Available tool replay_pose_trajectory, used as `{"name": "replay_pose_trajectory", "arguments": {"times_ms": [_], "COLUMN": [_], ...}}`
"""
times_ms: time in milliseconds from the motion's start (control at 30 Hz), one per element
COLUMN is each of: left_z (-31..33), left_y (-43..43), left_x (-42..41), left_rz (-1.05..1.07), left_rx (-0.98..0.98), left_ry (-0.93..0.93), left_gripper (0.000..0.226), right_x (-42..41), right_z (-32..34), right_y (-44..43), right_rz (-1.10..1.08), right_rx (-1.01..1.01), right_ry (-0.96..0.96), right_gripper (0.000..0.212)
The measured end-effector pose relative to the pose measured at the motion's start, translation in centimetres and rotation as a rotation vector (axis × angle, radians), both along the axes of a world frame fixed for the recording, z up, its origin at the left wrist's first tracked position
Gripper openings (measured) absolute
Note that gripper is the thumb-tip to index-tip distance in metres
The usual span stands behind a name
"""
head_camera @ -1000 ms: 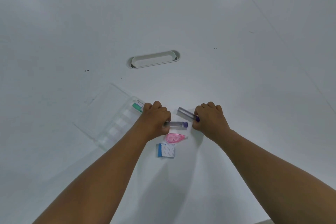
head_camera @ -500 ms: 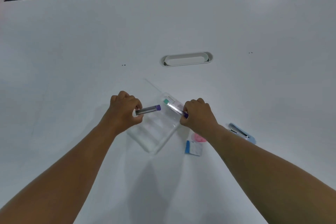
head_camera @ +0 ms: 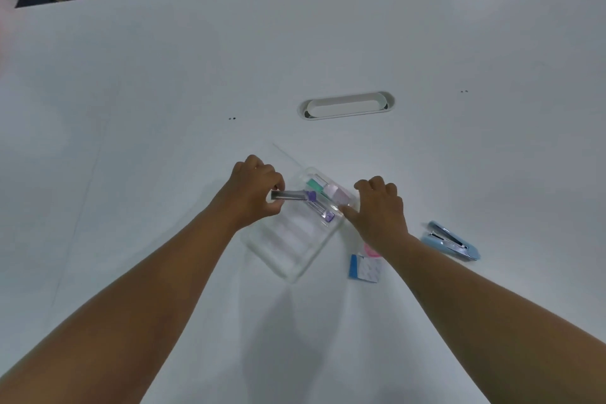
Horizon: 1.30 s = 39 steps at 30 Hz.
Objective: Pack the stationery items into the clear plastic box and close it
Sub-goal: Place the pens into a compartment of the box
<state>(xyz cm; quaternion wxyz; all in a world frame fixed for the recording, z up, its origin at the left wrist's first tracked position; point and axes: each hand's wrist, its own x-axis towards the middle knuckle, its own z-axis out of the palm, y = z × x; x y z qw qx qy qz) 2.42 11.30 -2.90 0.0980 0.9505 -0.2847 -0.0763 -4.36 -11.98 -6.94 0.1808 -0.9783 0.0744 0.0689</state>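
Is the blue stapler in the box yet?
Out. The blue stapler lies on the table right of the clear box, beyond the right hand.

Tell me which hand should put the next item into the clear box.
Left. The left hand already pinches a purple-capped tube right over the clear box. The right hand holds nothing, its fingertips at the box's edge.

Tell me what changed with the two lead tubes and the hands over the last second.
The right hand carried its purple-capped tube over to the clear plastic box, laid it inside and let go; its fingertips now rest at the box's edge. The left hand lifted the other tube over the box and still grips it. The sticky pad stays on the table.
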Motion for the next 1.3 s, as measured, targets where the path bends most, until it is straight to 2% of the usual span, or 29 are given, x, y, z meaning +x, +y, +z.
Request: {"name": "replay_pose_trajectory", "arguments": {"times_ms": [100,233,333,500,600,867,1000,1133,1300], "left_z": [0.3,-0.3,-0.7,-0.9,-1.3,-2.9,-3.3,-3.2,-2.9], "left_y": [-2.1,-3.6,-3.9,-4.1,-4.4,-5.2,-5.2,-5.5,-5.8], "left_x": [1.1,2.1,2.6,2.9,2.5,1.2,0.1,-0.8,-1.8], "left_rz": [-0.156,-0.383,-0.433,-0.312,-0.162,0.004,0.072,0.114,0.111], "left_rx": [0.051,0.146,0.179,0.187,0.17,0.057,0.02,0.007,0.057], "left_ry": [-0.002,-0.05,-0.047,0.043,0.182,0.236,0.226,0.21,0.196], "left_gripper": [0.013,0.017,0.024,0.061,0.079,0.081,0.08,0.08,0.08], "right_x": [0.0,0.4,0.6,1.5,2.1,1.0,-2.7,-6.5,-7.8], "right_z": [-0.6,-0.6,-0.4,-0.5,-0.3,0.5,0.9,0.8,0.3], "right_y": [-0.8,-0.8,-0.9,-1.6,-2.1,-4.4,-6.5,-8.0,-7.8], "right_rz": [-0.027,-0.021,-0.022,0.025,0.071,0.108,0.176,0.32,0.345], "right_rx": [0.073,0.11,0.101,0.052,0.026,0.029,0.043,-0.045,-0.086], "right_ry": [0.09,0.135,0.131,0.13,0.12,0.05,0.1,0.163,0.104], "right_gripper": [0.043,0.036,0.032,0.028,0.026,0.034,0.033,0.037,0.035]}}
